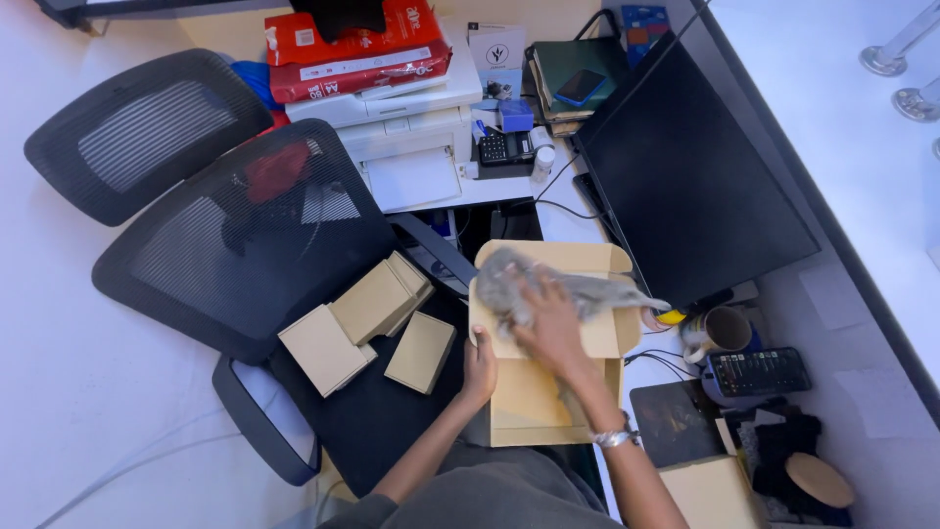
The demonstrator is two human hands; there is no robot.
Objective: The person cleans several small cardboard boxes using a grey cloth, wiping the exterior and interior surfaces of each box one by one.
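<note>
The left hand (480, 367) grips the open cardboard box (548, 338) at its left edge on the person's lap. The right hand (553, 328), fingers spread, presses grey wrapping (548, 284) into it. The unsupported box could tip, spilling the wrapping.

single head-worn view, looking steeply down from above, close over both hands at an open cardboard box (548, 333), office chair (255, 245) left of them, monitor (685, 167) right

cloth (578, 289) in open box (534, 392) | small boxes (367, 323) left on chair (255, 245) | monitor (685, 176) right
</note>
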